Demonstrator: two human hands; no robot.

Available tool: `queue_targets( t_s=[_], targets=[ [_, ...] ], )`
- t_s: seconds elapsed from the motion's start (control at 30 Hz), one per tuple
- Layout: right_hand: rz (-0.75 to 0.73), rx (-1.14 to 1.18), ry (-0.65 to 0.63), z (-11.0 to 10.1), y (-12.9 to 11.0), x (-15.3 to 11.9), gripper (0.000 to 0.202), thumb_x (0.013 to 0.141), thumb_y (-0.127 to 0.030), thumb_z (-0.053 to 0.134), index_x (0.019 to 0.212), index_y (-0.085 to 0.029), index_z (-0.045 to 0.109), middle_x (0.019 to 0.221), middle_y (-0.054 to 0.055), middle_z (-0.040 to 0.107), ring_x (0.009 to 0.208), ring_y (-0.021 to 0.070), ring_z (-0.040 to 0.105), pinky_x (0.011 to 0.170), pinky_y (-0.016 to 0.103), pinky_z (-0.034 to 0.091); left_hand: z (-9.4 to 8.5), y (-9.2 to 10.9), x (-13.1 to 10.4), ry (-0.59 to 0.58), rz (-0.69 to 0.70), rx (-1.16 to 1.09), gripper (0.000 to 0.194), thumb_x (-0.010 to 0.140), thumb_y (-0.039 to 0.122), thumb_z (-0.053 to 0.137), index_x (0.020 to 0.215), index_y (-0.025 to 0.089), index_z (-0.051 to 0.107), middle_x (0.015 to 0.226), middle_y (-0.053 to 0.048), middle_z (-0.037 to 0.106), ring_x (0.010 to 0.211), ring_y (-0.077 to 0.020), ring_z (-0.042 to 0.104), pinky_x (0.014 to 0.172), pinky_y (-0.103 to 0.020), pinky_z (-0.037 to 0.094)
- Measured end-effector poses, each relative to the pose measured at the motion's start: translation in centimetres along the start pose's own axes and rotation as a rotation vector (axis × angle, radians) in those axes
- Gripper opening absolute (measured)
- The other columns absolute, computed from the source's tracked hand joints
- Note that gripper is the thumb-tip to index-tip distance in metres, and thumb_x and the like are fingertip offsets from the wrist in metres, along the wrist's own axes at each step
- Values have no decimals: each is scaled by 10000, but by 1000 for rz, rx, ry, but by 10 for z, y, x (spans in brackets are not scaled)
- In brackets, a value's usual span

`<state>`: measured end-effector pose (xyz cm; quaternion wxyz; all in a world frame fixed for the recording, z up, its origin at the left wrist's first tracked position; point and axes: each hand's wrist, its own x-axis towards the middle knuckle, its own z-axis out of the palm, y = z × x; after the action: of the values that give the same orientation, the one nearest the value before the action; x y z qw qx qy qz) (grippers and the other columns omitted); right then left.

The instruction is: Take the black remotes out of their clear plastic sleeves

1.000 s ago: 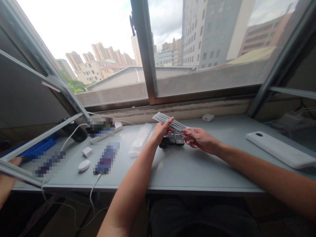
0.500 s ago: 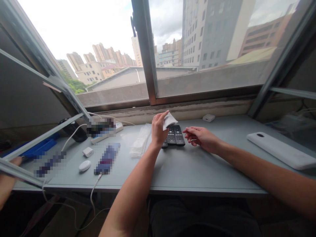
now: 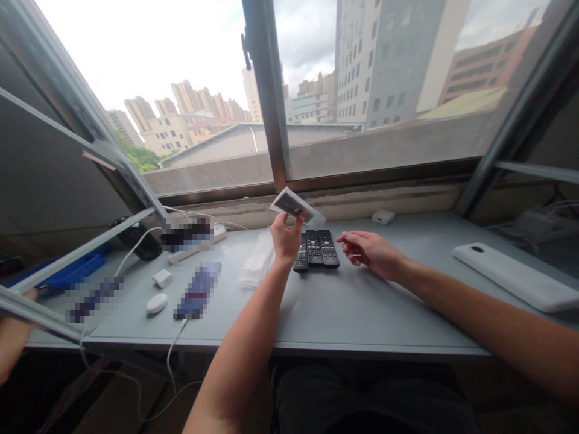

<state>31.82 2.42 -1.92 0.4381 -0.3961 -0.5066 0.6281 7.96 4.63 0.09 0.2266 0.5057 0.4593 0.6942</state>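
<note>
My left hand (image 3: 286,240) is closed on a bagged remote control (image 3: 292,204), a dark slab inside a translucent white sleeve, raised and tilted above the desk. Below it, black remote controls (image 3: 322,248) lie side by side on the desk, the leftmost partly hidden by my left hand. My right hand (image 3: 368,250) rests just to their right, fingers loosely curled with a gap below the fingertips, and I see nothing in it. Left of my left forearm lies a pile of clear plastic sleeves (image 3: 256,260).
On the grey desk (image 3: 375,319) stand a power strip (image 3: 196,246), a white charger (image 3: 162,278), a white oval case (image 3: 157,304), a blurred phone (image 3: 198,290) on a cable, a white box (image 3: 383,216) and a long white device (image 3: 515,276). Another person's arm (image 3: 13,340) shows at far left.
My left hand has turned and lifted the bagged remote control up and to the left, so its dark face shows and more of the leftmost remote control is uncovered. My right hand has barely moved.
</note>
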Motion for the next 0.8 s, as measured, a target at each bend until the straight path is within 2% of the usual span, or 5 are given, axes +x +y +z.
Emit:
queue_targets(
  t_s=[0.13,0.33,0.47,0.63,0.8],
  targets=[
    [9,-4,7,0,0,0,273,902,-425,864,950,-170,781,792,52,674,626,141,568,497,246,451,0,-10,9,-14,-172,-138,292,843,471,862,984,252,728,1027,-41,774,1077,-252,707,928,-326,538],
    [4,-30,1,0,0,-1,275,908,-425,853,959,-162,793,803,47,657,650,134,565,508,224,449,-3,-16,16,-30,-414,-393,360,809,417,827,1035,218,630,878,3,692,767,-150,656,762,-271,552],
    [12,-23,10,1,-1,-3,262,913,-419,853,951,-166,795,808,53,658,659,142,567,515,229,453,-5,-17,19,-105,-574,-497,403,830,528,800,1001,191,662,830,-20,700,704,-142,649,680,-243,512],
    [21,-21,14,4,-4,-6,242,939,-403,826,940,-163,791,810,55,656,650,141,564,516,232,454,-12,-24,23,-250,-677,-233,386,814,467,864,985,159,706,819,-52,735,692,-169,662,716,-287,529],
    [37,-19,21,6,-5,-7,219,945,-375,810,937,-157,782,787,49,650,635,137,560,506,228,441,-24,-26,24,-263,-447,297,314,935,435,763,1082,159,727,1118,-147,800,1046,-287,756,932,-341,543]
  ],
)
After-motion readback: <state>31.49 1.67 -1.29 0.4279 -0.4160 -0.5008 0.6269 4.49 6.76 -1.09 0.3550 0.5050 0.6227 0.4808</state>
